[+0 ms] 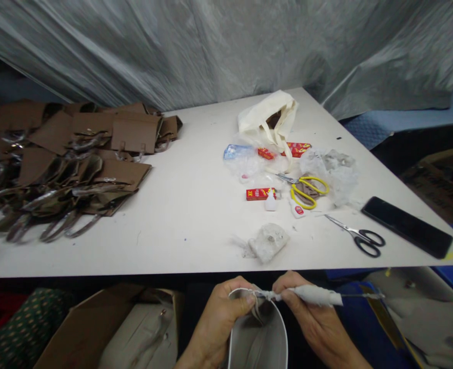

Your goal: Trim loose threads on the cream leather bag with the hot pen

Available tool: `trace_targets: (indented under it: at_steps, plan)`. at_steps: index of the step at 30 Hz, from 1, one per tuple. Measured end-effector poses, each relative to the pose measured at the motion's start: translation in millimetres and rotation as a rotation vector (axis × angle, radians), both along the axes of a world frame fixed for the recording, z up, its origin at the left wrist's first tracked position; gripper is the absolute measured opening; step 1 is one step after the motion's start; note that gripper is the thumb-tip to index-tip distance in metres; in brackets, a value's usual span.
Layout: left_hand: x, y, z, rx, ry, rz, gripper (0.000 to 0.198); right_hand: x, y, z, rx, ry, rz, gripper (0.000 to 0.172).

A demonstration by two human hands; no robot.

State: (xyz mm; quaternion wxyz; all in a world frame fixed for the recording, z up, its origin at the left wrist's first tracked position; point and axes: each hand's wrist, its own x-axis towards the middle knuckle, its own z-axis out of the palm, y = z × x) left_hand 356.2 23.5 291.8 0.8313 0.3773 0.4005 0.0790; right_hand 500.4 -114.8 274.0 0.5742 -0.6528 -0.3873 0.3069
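Note:
Just below the table's front edge, my left hand (222, 315) pinches the upper rim of a pale grey handbag (241, 342), its thumb over the edge. The bag's open mouth faces up towards me. My right hand (313, 320) is closed around a slim stick wrapped in white material (320, 295), with a thin rod coming out of its right end. Its left end meets the bag's rim between my two hands; the exact contact is too small to make out.
Brown handbags (132, 132) are heaped on the left of the white table (195, 205). On its right lie yellow-handled scissors (309, 192), black-handled scissors (359, 238), a phone (407, 225), red boxes (255, 195), a cream cloth bag (253, 115) and a crumpled whitish lump (268, 242). Below stands a carton (83, 328).

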Motion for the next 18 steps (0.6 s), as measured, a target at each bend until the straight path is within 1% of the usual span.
trace_targets:
  at_steps: [5, 8, 10, 12, 15, 17, 18]
  plan:
    - [-0.3, -2.4, -6.5, 0.022, 0.018, 0.019, 0.030, 0.3, 2.3, 4.4, -0.013, -0.032, -0.006, 0.032]
    - [0.3, -3.3, -10.4, -0.026, 0.004, 0.041, 0.029, 2.1, 5.6, 9.9, 0.018, -0.088, 0.004, 0.034]
    - [0.3, -3.1, -13.3, -0.067, -0.006, 0.060, 0.029, 4.1, 6.5, 11.4, 0.027, -0.156, 0.053, 0.033]
    - [-0.4, -2.2, -16.5, -0.105, -0.013, 0.074, 0.029, 6.1, 5.6, 10.8, 0.059, -0.276, 0.123, 0.031]
    - [-2.4, -0.9, -21.6, -0.163, -0.020, 0.082, 0.027, 7.7, 3.6, 10.2, 0.179, -0.525, 0.268, 0.021]
    - [-4.1, -0.9, -24.6, -0.214, -0.034, 0.076, 0.025, 8.1, 3.8, 13.4, 0.239, -0.694, 0.348, 0.012]
    - [-4.8, -1.3, -26.1, -0.239, -0.045, 0.071, 0.025, 8.5, 4.6, 16.2, 0.257, -0.775, 0.373, 0.011]
